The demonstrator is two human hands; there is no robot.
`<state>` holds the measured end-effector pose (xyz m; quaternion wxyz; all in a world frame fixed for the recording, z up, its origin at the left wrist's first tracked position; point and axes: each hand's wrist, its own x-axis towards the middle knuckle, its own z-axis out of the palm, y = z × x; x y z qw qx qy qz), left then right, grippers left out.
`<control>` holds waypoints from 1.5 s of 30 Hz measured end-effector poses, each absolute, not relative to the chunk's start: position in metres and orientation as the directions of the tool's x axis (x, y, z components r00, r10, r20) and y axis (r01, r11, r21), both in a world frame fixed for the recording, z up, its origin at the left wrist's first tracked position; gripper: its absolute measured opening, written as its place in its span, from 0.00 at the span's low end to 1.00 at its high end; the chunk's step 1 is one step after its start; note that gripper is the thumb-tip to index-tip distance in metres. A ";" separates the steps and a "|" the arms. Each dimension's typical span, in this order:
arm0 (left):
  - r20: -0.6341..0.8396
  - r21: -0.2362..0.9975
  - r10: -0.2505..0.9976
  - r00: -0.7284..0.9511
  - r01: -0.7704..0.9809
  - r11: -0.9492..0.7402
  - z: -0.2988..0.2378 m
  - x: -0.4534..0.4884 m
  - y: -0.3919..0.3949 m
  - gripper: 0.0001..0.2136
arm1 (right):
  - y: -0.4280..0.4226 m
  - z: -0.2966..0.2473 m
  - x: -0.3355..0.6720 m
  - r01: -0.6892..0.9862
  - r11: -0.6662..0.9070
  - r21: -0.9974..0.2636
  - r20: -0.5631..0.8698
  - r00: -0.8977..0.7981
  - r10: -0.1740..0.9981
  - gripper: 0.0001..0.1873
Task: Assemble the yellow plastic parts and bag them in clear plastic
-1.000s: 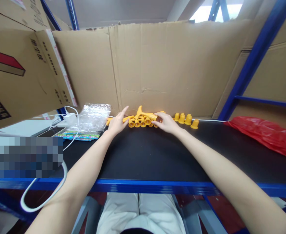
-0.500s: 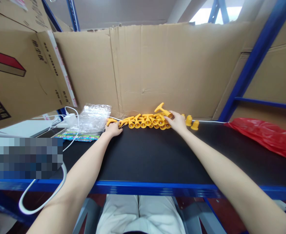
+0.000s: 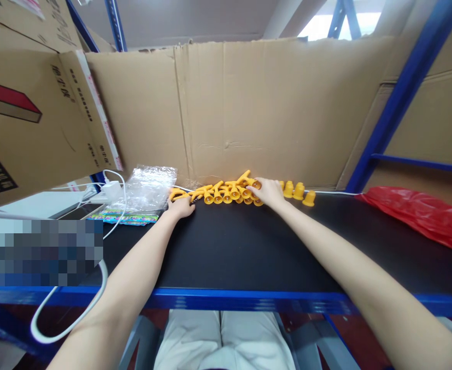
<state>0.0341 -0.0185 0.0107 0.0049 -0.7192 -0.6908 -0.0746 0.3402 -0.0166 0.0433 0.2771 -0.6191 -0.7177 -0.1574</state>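
Several yellow plastic T-handled pieces with hollow bell-shaped ends lie in a row [image 3: 218, 198] along the back of the black tabletop [image 3: 233, 252], their open ends facing me. At the left end of the row, my left hand [image 3: 181, 207] is closed around yellow pieces [image 3: 177, 193]; its fingertips are partly hidden. My right hand [image 3: 270, 193] grips another yellow T-handled piece [image 3: 245, 178] by its bell end, low over the right part of the row. Right of that hand stand several small yellow bell-shaped caps [image 3: 298, 190].
A clear plastic bag [image 3: 149, 185] lies on a colourful packet [image 3: 128, 216] at left, near a white charger [image 3: 112, 190] and cable. A red plastic bag [image 3: 414, 216] is at right. Cardboard [image 3: 280, 113] walls the back; a blue rail [image 3: 249, 299] edges the front.
My right hand has moved left and slightly down, lowering the held T-handled piece onto the row. More yellow caps show to its right. My left hand stays nearly in place.
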 end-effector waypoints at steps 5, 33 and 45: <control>0.097 0.070 0.995 0.027 0.997 -0.034 0.010 0.036 -0.018 0.19 | -0.019 0.051 0.328 0.996 0.083 -0.028 0.479 -0.060 0.876 0.26; 0.201 0.034 0.971 0.128 0.990 -0.138 0.007 0.036 -0.017 0.19 | -0.029 0.024 0.457 0.916 -0.386 -0.110 0.145 0.399 0.905 0.27; 0.189 0.017 0.977 0.102 0.994 -0.107 0.008 0.036 -0.016 0.20 | -0.021 0.038 0.432 0.963 -0.241 -0.120 0.161 0.258 0.952 0.21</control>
